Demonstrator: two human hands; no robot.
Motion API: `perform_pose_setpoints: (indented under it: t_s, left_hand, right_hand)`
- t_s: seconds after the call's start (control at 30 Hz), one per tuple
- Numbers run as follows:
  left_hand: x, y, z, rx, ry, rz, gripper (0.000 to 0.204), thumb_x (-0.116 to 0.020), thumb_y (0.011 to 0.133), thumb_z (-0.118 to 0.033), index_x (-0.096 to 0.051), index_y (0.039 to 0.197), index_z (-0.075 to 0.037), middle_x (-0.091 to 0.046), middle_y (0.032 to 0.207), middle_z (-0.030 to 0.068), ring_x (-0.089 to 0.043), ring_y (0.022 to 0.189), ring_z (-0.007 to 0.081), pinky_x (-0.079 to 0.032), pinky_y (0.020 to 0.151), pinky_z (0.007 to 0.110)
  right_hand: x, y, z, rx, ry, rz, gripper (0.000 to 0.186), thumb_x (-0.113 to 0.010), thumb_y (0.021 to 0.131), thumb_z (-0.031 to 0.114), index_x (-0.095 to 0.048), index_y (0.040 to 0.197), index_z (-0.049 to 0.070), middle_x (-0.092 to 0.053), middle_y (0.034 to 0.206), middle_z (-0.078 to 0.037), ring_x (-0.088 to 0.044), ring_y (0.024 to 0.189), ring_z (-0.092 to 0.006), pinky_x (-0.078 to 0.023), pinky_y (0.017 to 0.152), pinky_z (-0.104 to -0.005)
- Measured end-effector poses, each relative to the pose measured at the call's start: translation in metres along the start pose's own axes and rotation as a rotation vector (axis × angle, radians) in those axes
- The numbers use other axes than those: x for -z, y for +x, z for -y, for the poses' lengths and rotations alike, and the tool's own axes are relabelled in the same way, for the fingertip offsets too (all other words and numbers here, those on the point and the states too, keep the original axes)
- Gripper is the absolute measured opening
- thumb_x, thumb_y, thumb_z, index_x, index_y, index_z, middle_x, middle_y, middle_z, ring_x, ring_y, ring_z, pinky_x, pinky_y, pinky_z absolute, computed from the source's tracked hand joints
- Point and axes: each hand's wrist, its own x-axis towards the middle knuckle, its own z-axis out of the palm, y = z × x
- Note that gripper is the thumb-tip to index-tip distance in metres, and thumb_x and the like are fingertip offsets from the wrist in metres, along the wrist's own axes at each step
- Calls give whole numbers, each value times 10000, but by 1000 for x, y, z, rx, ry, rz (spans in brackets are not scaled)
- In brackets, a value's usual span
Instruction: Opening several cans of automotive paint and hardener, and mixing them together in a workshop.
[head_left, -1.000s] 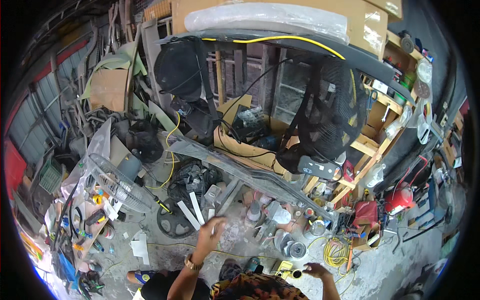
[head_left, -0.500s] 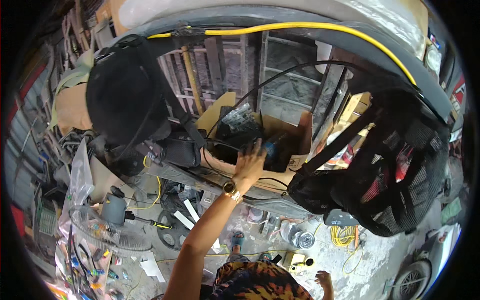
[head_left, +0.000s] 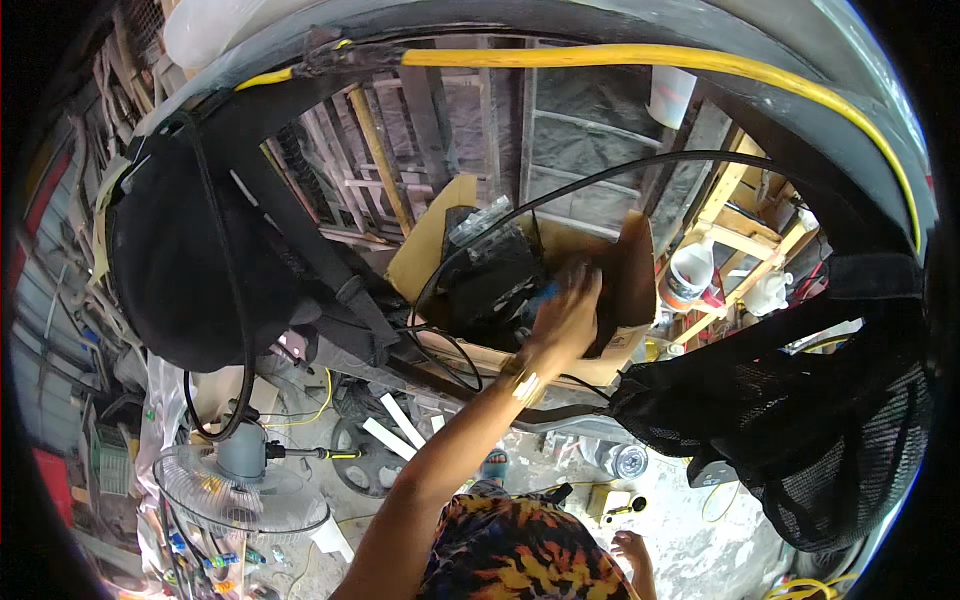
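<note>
My left hand [head_left: 568, 315], with a gold band on its wrist, reaches down into an open cardboard box [head_left: 428, 250]. Its fingers are dark and smeared by motion, so their grip cannot be made out. Just left of the hand, black items [head_left: 490, 280] lie in the box, one under clear plastic [head_left: 478, 222]. A small blue patch shows against the hand. My right hand [head_left: 630, 548] hangs low beside my patterned shirt, fingers loosely apart, holding nothing.
A yellow-and-black strap frame arches over the box, with a black cable [head_left: 600, 165] crossing it. A black bag [head_left: 190, 260] hangs left, a black mesh bag [head_left: 840, 430] right. Below stand a fan [head_left: 240, 490] and a yellow item [head_left: 612, 503]. A white bucket [head_left: 690, 268] sits beyond the box.
My left hand has moved right and deeper over the box's right part, off the black items. The view has shifted; the bags sit farther apart. My right hand still hangs low.
</note>
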Motion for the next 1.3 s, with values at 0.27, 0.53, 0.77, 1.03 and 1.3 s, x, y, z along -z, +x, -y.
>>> perform_pose_setpoints:
  t_s: [0.27, 0.53, 0.77, 1.03, 1.3]
  left_hand:
    - [-34, 53, 158, 560, 270, 400, 794, -651, 726, -205, -267, 1419, -154, -116, 1495, 192, -178, 1362, 382, -189, 1043, 626]
    - [23, 103, 172, 507, -18, 476, 695, -711, 634, -232, -474, 1244, 3, -643, 1021, 181, -621, 942, 298, -490, 812, 398]
    - [88, 160, 160, 386, -152, 626, 373, -672, 639, -334, -612, 808, -7, -637, 878, 119, -596, 812, 166, -464, 703, 311]
    - [39, 135, 229, -209, -88, 1062, 210, -440, 836, -181, -514, 650, -117, -427, 654, -3, -418, 661, 125, -364, 688, 286]
    - [8, 153, 200, -114, 353, 1053, 165, -462, 860, -212, -556, 811, -85, -506, 821, 28, -476, 810, 155, -394, 760, 301]
  right_hand:
    - [9, 6, 26, 120, 187, -164, 311, -622, 835, 125, -545, 1120, 29, -653, 876, -122, -646, 639, -213, -509, 521, -324]
    - [-26, -16, -42, -24, 196, -66, 214, -605, 819, 118, -592, 1016, 37, -656, 780, -95, -659, 597, -209, -495, 451, -308]
    - [-26, -21, -48, -104, 220, -190, 199, -567, 835, 121, -595, 1017, 42, -655, 799, -108, -651, 589, -203, -491, 447, -308]
    - [-52, 13, -57, -13, 71, -209, 210, -557, 867, 144, -617, 1017, 10, -659, 846, -93, -636, 645, -180, -506, 501, -298]
    - [-104, 4, -62, 102, 81, -351, 302, -643, 788, 284, -656, 997, 67, -681, 773, -102, -653, 625, -173, -523, 561, -317]
